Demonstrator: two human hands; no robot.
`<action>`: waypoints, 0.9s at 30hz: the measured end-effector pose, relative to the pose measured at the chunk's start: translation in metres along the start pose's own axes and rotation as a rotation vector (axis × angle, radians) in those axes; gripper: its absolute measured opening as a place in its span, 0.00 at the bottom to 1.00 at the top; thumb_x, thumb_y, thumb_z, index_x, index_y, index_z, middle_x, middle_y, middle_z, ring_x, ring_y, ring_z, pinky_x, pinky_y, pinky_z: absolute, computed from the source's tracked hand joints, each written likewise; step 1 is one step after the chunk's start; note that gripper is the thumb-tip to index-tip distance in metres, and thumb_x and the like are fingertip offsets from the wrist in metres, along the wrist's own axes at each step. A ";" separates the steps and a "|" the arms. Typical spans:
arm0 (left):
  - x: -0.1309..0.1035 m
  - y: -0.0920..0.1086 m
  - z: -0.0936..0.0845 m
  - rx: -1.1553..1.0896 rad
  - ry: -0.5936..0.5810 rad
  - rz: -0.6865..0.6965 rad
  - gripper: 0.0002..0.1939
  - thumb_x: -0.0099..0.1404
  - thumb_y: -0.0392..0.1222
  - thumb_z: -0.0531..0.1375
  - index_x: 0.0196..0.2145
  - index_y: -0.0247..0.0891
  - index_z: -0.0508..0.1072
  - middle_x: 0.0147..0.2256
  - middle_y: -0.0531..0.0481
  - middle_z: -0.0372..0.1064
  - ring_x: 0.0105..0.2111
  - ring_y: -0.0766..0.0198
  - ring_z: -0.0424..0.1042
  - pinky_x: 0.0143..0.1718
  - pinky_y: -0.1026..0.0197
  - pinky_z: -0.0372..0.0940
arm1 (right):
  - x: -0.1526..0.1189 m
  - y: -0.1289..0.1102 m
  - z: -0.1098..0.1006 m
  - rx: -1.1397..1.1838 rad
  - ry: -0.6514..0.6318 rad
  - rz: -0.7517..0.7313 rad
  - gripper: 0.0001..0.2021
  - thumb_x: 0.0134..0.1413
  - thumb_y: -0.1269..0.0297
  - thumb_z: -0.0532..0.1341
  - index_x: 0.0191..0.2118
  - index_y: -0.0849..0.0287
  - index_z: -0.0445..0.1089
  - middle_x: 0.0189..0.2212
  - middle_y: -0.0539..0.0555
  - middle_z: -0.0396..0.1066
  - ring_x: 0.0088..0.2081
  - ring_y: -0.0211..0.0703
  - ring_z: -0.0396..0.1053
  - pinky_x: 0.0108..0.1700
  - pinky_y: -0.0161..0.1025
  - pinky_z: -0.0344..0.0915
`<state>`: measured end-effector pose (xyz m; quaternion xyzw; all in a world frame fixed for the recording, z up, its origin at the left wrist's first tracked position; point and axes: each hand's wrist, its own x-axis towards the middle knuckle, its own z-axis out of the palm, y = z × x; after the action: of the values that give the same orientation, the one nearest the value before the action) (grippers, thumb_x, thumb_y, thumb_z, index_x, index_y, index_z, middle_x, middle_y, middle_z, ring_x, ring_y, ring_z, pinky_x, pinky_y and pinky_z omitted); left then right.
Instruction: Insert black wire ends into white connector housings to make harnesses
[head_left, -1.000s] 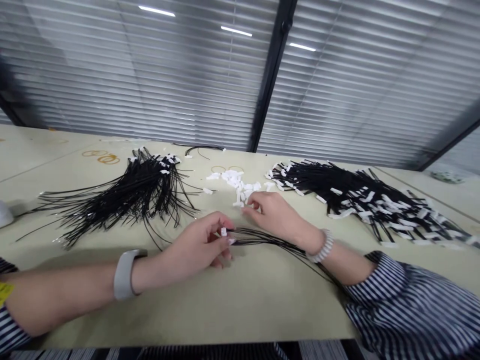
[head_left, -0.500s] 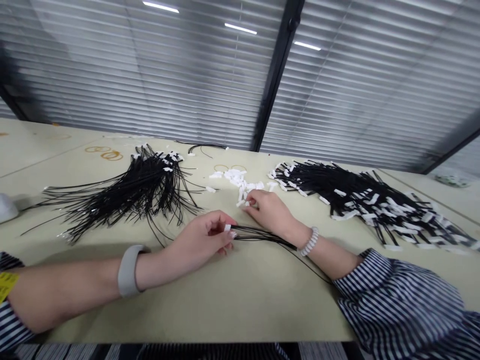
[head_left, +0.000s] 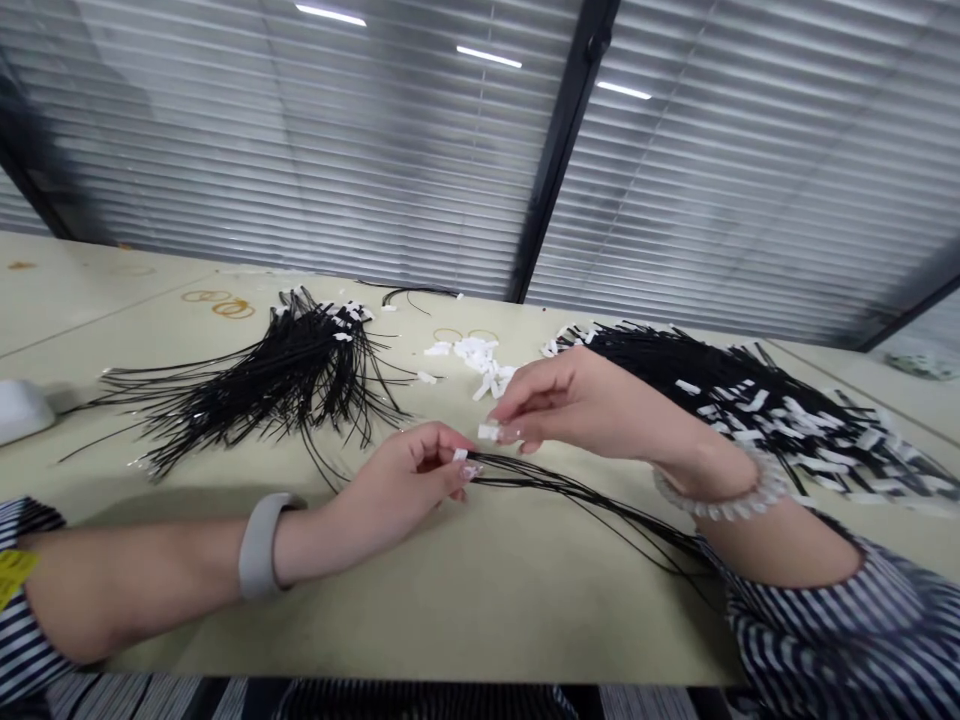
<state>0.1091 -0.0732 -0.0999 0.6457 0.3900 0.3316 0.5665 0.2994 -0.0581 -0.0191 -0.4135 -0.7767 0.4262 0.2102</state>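
Note:
My left hand (head_left: pixel 412 475) pinches the ends of a few black cables (head_left: pixel 570 485), one with a small white connector (head_left: pixel 460 455) at its tip. The cables trail off to the right, passing below my right wrist. Between thumb and forefinger my right hand (head_left: pixel 570 400) holds a small white piece (head_left: pixel 488 432), just above and right of the left fingertips. Behind the hands lies a loose heap of white pieces (head_left: pixel 476 352).
On the left spreads a pile of black cables (head_left: pixel 277 370); a larger pile with white ends (head_left: pixel 720 380) lies at the right. Orange rubber bands (head_left: pixel 232 308) are at the back left. A white object (head_left: pixel 22 410) sits at the left edge. Blinds stand behind the table.
My right hand has left the heap of white pieces and come back toward the left hand, now with a white piece showing at its fingertips. The left hand has barely moved.

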 end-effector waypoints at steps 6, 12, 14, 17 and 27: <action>-0.001 0.000 0.000 -0.038 -0.056 0.064 0.07 0.57 0.40 0.57 0.25 0.36 0.62 0.21 0.58 0.61 0.22 0.72 0.60 0.25 0.68 0.55 | 0.004 -0.007 0.004 -0.274 -0.072 -0.123 0.11 0.49 0.72 0.57 0.39 0.59 0.72 0.29 0.50 0.72 0.26 0.31 0.67 0.28 0.29 0.65; -0.004 0.000 -0.001 -0.001 -0.060 0.086 0.09 0.59 0.42 0.56 0.25 0.35 0.63 0.20 0.57 0.60 0.21 0.72 0.57 0.23 0.68 0.53 | 0.004 -0.015 0.000 -0.373 -0.080 -0.197 0.09 0.49 0.72 0.58 0.37 0.60 0.72 0.28 0.49 0.72 0.28 0.31 0.68 0.29 0.28 0.63; -0.005 -0.001 -0.001 -0.009 -0.059 0.097 0.08 0.58 0.42 0.56 0.25 0.35 0.63 0.20 0.57 0.59 0.21 0.72 0.57 0.23 0.68 0.53 | 0.005 -0.017 -0.002 -0.384 -0.092 -0.227 0.09 0.48 0.72 0.59 0.37 0.60 0.73 0.29 0.49 0.73 0.29 0.32 0.69 0.31 0.29 0.63; -0.006 -0.003 0.000 -0.026 -0.066 0.084 0.08 0.58 0.42 0.57 0.25 0.36 0.64 0.21 0.57 0.60 0.22 0.72 0.58 0.23 0.69 0.55 | 0.006 -0.018 -0.003 -0.409 -0.124 -0.295 0.09 0.48 0.74 0.60 0.37 0.61 0.73 0.29 0.49 0.73 0.30 0.31 0.69 0.33 0.28 0.63; -0.004 -0.001 0.001 -0.012 -0.112 0.048 0.09 0.58 0.42 0.57 0.24 0.35 0.64 0.22 0.58 0.61 0.21 0.75 0.59 0.23 0.70 0.57 | 0.006 -0.020 -0.002 -0.441 -0.209 -0.364 0.11 0.48 0.79 0.58 0.35 0.61 0.73 0.29 0.49 0.74 0.31 0.30 0.69 0.33 0.27 0.62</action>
<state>0.1076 -0.0772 -0.1010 0.6689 0.3400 0.3108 0.5834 0.2883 -0.0580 -0.0016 -0.2569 -0.9293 0.2427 0.1072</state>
